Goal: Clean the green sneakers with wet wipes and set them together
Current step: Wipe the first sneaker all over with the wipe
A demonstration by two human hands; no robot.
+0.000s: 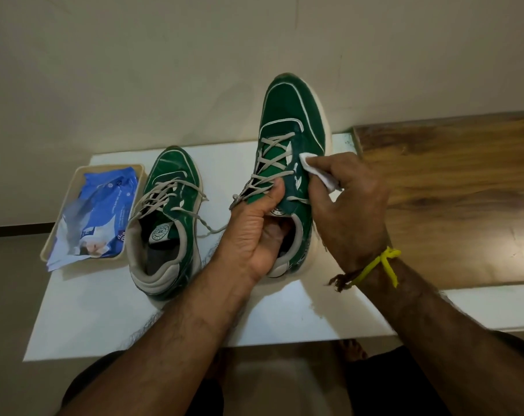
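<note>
On the white counter (104,310), a tray (52,235) holds the wipes pack (100,211); one sneaker (167,217) rests beside it. My left hand (254,235) has its grip inside the raised sneaker (287,121); my right hand (350,205) pinches a wipe (314,168) against its side.

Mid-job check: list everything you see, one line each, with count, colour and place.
held sneaker: 1, green, raised at centre-right
resting sneaker: 1, green, on board, left of centre
wipe: 1, white, against held sneaker's side
wipes pack: 1, blue, in tray
tray: 1, cream, board's left edge
board: 1, white, under everything
wooden surface: 1, brown, right
left hand: grips held sneaker's collar
right hand: pinches wipe
</note>
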